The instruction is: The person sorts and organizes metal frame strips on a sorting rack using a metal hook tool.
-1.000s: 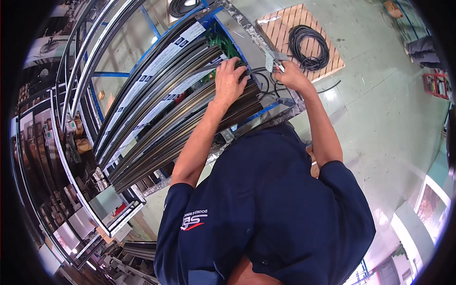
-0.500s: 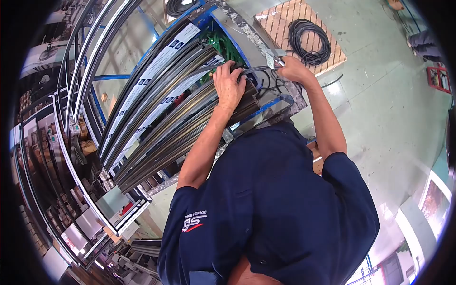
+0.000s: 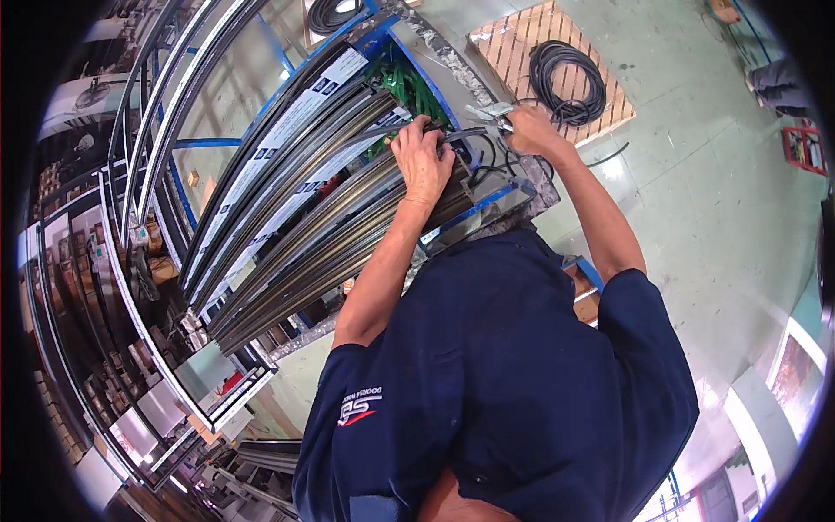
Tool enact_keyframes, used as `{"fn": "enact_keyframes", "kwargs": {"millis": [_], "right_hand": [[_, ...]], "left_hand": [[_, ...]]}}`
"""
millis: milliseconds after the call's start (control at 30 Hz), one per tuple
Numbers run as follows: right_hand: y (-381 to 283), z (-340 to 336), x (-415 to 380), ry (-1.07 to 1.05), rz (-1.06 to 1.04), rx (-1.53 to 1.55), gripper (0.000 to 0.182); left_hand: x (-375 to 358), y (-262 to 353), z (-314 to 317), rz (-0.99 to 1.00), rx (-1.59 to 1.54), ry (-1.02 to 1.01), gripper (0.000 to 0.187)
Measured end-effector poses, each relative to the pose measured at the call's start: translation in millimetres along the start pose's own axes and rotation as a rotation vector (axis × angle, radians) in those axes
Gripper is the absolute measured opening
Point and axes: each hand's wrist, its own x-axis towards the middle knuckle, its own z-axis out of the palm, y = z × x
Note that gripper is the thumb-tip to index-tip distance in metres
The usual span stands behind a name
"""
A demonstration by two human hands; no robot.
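Note:
My left hand (image 3: 422, 162) is wrapped round a dark strip (image 3: 383, 132) near the right end of a stack of long metal profiles (image 3: 304, 224). To its right, my right hand (image 3: 531, 130) is closed on a small metallic tool (image 3: 496, 111), whose pale end points left. The strip's free end lies between the two hands, close to the tool. Green material (image 3: 407, 85) shows behind my left hand. White printed film (image 3: 300, 106) covers some of the profiles.
A black coil (image 3: 567, 80) lies on a slatted wooden pallet (image 3: 504, 42) beyond my right hand. Blue rack bars (image 3: 204, 142) and curved frames (image 3: 165, 96) stand at the left. A person's legs (image 3: 780, 85) and a red box (image 3: 804, 148) are at the far right.
My right hand has shifted slightly left, and the tool in it has turned and moved away from the strip's former spot. My left hand has barely moved.

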Motion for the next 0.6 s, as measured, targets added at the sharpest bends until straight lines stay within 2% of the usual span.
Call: {"fn": "enact_keyframes", "kwargs": {"millis": [133,233,333,433,467,567,600], "right_hand": [[5.1,5.0,-0.7,0.036,-0.018,0.123,0.029],[-9.2,-17.4,-5.4,-0.019,0.110,0.259,0.031],[-32.2,-41.7,-26.9,0.073,0.201,0.707,0.030],[-22.5,-21.8,-45.8,-0.204,0.353,1.265,0.030],[-22.6,-19.7,-49.5,-0.308,0.354,1.368,0.030],[-23.0,5.1,-52.2,-0.271,0.389,1.475,0.032],[-23.4,10.8,-50.1,-0.206,0.371,1.631,0.035]], "left_hand": [[1.3,-2.9,0.9,0.065,-0.001,-0.005,0.022],[4.5,-6.0,-2.1,0.136,0.028,-0.034,0.024],[6.8,-8.7,-3.6,0.161,0.014,-0.064,0.024],[7.7,-9.6,-3.6,0.181,0.024,-0.065,0.024],[7.5,-9.5,-3.4,0.176,0.010,-0.064,0.024],[7.3,-8.7,-2.1,0.164,-0.019,-0.054,0.024],[6.9,-8.8,-1.1,0.159,-0.020,-0.050,0.024]]}}
